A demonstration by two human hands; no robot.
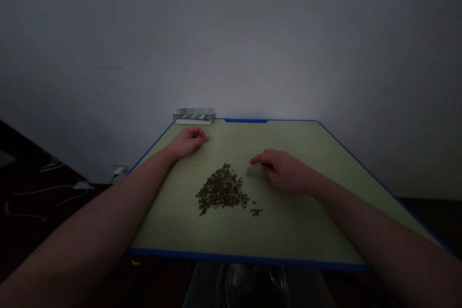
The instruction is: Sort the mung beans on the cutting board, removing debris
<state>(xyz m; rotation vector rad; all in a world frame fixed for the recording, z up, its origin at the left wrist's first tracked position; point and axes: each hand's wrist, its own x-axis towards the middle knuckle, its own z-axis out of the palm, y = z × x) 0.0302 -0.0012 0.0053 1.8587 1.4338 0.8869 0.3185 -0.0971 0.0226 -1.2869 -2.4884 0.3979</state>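
A heap of small dark green-brown beans lies in the middle of a light green table with a blue rim. A few stray beans sit just right of the heap. My right hand rests right of the heap, fingers curled round a small pale curved object whose tip points toward the beans. My left hand lies at the far left of the table, fingers loosely curled under, holding nothing that I can see.
A flat white object lies at the table's back left corner against the grey wall. Cables and a white plug lie on the dark floor to the left. A clear container sits below the front edge.
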